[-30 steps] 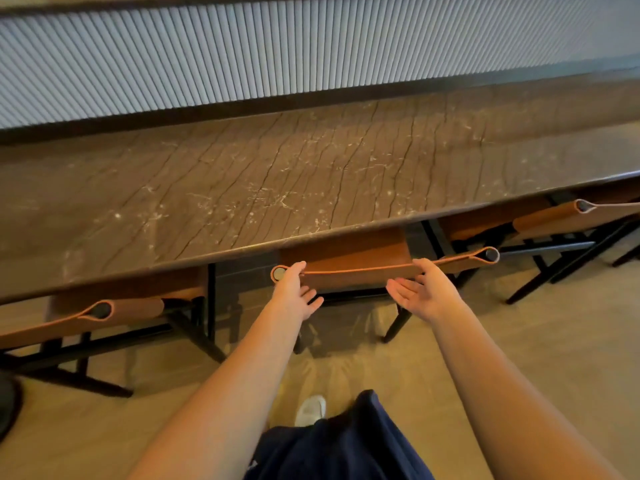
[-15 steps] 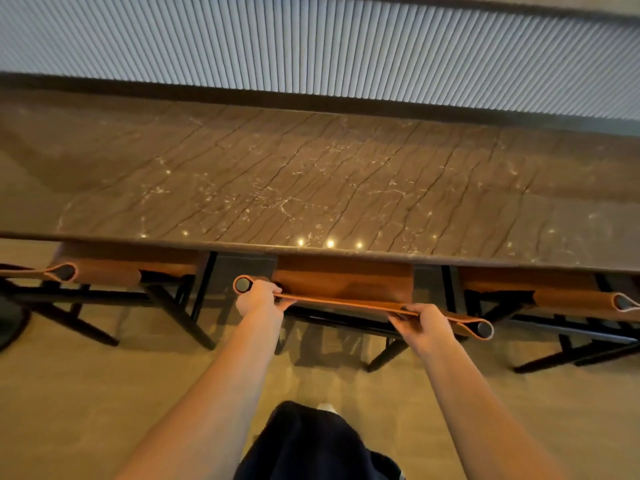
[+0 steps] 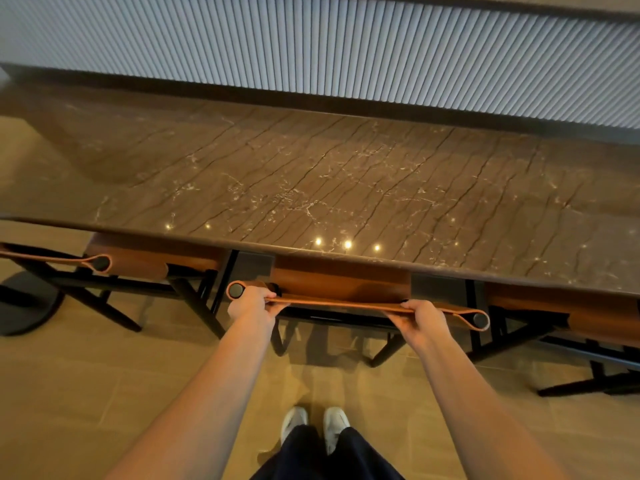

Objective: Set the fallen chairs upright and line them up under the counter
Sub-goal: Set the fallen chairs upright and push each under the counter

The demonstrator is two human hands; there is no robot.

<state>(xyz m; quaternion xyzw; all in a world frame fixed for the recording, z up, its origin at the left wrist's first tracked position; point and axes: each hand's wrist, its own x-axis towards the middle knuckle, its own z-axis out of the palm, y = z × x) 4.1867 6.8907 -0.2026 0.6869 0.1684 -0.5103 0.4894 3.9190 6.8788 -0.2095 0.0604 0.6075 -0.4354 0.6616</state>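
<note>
Left hand [image 3: 252, 306] and right hand [image 3: 420, 320] are gripping upright middle chair [image 3: 341, 284] by its backrest strap [image 3: 339, 303], lying parallel to marble counter [image 3: 311, 188] edge, above wood floor [image 3: 69, 393]

Above the counter [image 3: 311, 188] there is open room from its near edge back to the ribbed wall panel [image 3: 346, 46], which closes off the far side. Under the overhang it is tight: the middle chair [image 3: 343, 285] sits tucked in, with the left chair [image 3: 138, 268] and right chair [image 3: 540, 299] near on either side, and only narrow gaps crossed by black legs lie between them. The floor [image 3: 104, 393] on the near side gives wide passage, broken by a dark round base [image 3: 27, 306] at far left and the person's shoes [image 3: 294, 420].
</note>
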